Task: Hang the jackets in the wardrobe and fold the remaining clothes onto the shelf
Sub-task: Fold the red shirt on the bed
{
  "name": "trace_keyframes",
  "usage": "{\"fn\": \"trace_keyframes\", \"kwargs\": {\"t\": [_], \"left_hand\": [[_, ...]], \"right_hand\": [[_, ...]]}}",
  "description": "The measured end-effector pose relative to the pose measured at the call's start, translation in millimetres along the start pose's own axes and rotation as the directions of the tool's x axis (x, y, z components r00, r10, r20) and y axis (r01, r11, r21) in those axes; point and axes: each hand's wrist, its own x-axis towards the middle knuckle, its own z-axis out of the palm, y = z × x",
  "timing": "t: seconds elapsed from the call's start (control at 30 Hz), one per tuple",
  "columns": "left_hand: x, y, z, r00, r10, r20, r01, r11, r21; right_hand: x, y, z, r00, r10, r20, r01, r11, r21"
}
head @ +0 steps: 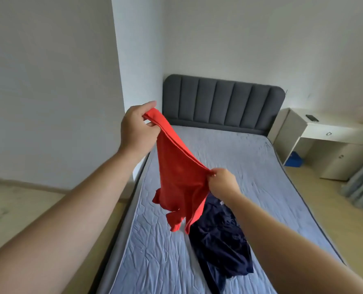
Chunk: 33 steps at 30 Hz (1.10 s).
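A plain white-walled bedroom fills the frame, with a grey padded headboard (223, 100) at centre and a bare quilted mattress (250, 166) running down to the lower edge. Mid-frame I hold the red garment (180, 179) in the air above the bed. My left hand (138, 130), up and left of centre, pinches one end of its top edge between thumb and curled fingers. My right hand (223, 183), lower and to the right, pinches the other end, so each grip is pressed on cloth and the edge runs taut on a slant between them. The rest hangs crumpled, its lower folds bunched just above the mattress. It looks like a light top, not a jacket, so I judge it is for folding. To do that well I should level my hands, shake the cloth so it drops flat, then lay it down and smooth it before the first fold. The navy garment (221, 240) lies heaped at lower centre, right under the hanging cloth, so the free stretch to its left suits better. At the right edge a white tabletop (341, 122) carries a small dark object (312, 118), with a blue box (294, 160) below and a grey curtain (362, 183) beside it. No wardrobe or shelf shows.
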Motion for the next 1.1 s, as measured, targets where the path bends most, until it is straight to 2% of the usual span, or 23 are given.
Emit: {"fn": "trace_keyframes", "kwargs": {"t": [0.07, 0.2, 0.27, 0.33, 0.37, 0.4, 0.47, 0.57, 0.63, 0.7, 0.77, 0.83, 0.93, 1.0, 1.1], "left_hand": [[7, -6, -14, 0.999, -0.018, -0.045, 0.023, 0.994, 0.103], [8, -11, -28, 0.995, 0.021, -0.094, 0.003, 0.968, 0.251], [7, -11, -28, 0.993, -0.002, -0.117, 0.046, 0.925, 0.377], [3, -8, -23, 0.993, -0.021, -0.119, 0.086, 0.811, 0.578], [0, -6, -19, 0.995, -0.021, -0.094, 0.075, 0.777, 0.625], [-2, -5, -15, 0.998, -0.022, -0.053, 0.050, 0.781, 0.623], [-2, -9, -7, 0.998, -0.061, 0.017, 0.043, 0.853, 0.520], [1, -25, -5, 0.988, -0.152, 0.022, 0.129, 0.900, 0.416], [1, -39, -7, 0.980, -0.197, 0.008, 0.176, 0.891, 0.418], [1, -53, -8, 0.966, -0.258, 0.017, 0.230, 0.889, 0.397], [-3, -67, -9, 0.962, -0.273, 0.020, 0.243, 0.885, 0.398], [-8, -77, -7, 0.971, -0.237, -0.011, 0.222, 0.890, 0.398], [-16, -85, -2, 0.970, -0.228, 0.083, 0.181, 0.909, 0.376], [-16, -88, 0, 0.954, -0.279, 0.107, 0.240, 0.929, 0.283], [-12, -94, -4, 0.909, -0.409, 0.073, 0.403, 0.911, 0.092]], "right_hand": [[11, -8, -20, 0.991, 0.039, -0.125, -0.026, 0.994, 0.106], [19, -33, -49, 0.964, 0.014, -0.267, 0.045, 0.976, 0.214], [16, -44, -60, 0.949, -0.090, -0.303, 0.140, 0.979, 0.148], [15, -54, -69, 0.931, -0.226, -0.287, 0.253, 0.966, 0.060], [14, -59, -73, 0.920, -0.283, -0.270, 0.297, 0.955, 0.011], [13, -62, -76, 0.910, -0.329, -0.254, 0.326, 0.944, -0.055], [12, -64, -82, 0.898, -0.390, -0.204, 0.348, 0.913, -0.212], [8, -55, -93, 0.913, -0.409, 0.005, 0.369, 0.818, -0.441], [6, -44, -100, 0.932, -0.303, 0.198, 0.362, 0.749, -0.555], [4, -33, -104, 0.943, -0.145, 0.301, 0.315, 0.684, -0.657], [0, -23, -104, 0.939, -0.022, 0.344, 0.282, 0.621, -0.731], [0, -16, -103, 0.920, 0.061, 0.387, 0.276, 0.599, -0.751], [-2, -9, -100, 0.889, 0.189, 0.418, 0.254, 0.556, -0.791], [-1, 2, -97, 0.911, 0.150, 0.384, 0.243, 0.556, -0.795], [5, 23, -83, 0.952, 0.036, 0.304, 0.202, 0.671, -0.713]]}}
